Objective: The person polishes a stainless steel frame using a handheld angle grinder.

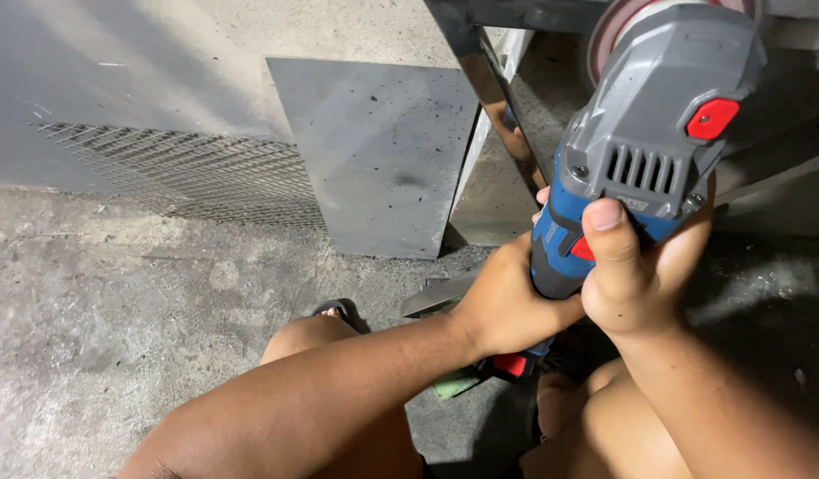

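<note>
An angle grinder (658,115) with a grey head, blue body and red buttons points away from me at the upper right. Its disc (618,27) sits at the top edge, close to a shiny metal frame piece (493,93). My left hand (507,306) wraps the blue body from the left. On the right side, my right hand (635,275) grips the same body, its thumb lying on a red switch. A red part of the tool's base (511,364) shows below my left wrist.
A grey metal plate (383,155) and a sheet of expanded metal mesh (188,168) lean against the wall. My knees and a sandalled foot (334,310) rest on the concrete floor (99,328). Metal bars (773,177) run at the right.
</note>
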